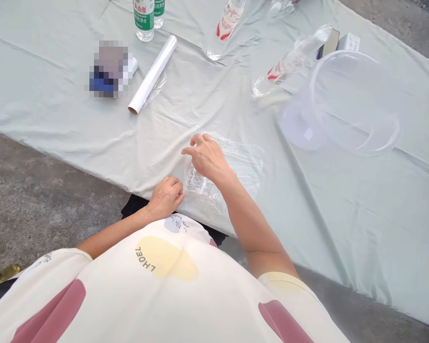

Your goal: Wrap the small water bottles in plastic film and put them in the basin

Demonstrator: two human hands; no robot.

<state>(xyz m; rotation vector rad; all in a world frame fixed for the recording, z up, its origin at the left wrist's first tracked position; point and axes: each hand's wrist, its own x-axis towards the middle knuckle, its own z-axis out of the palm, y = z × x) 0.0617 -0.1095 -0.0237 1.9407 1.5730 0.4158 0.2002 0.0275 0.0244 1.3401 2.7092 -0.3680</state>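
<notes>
A crinkled sheet of clear plastic film (245, 164) lies on the pale cloth in front of me. Over its left part is my right hand (209, 157), palm down, fingers bent and apart, with nothing visibly held. My left hand (166, 196) rests at the cloth's near edge, just left of the film. Its fingers are curled in, and whether they pinch anything is hidden. Beyond the hands lies a roll of plastic film (152, 76), with a loose clear flap beside it.
Past the film roll stands a green-labelled water bottle (143, 21), another behind it. Two red-and-white-labelled bottles (226, 28) (277, 71) are farther right. A clear plastic bucket (318, 105) lies on its side at right. A blurred item (109, 69) sits left. The cloth (57, 124) has folds.
</notes>
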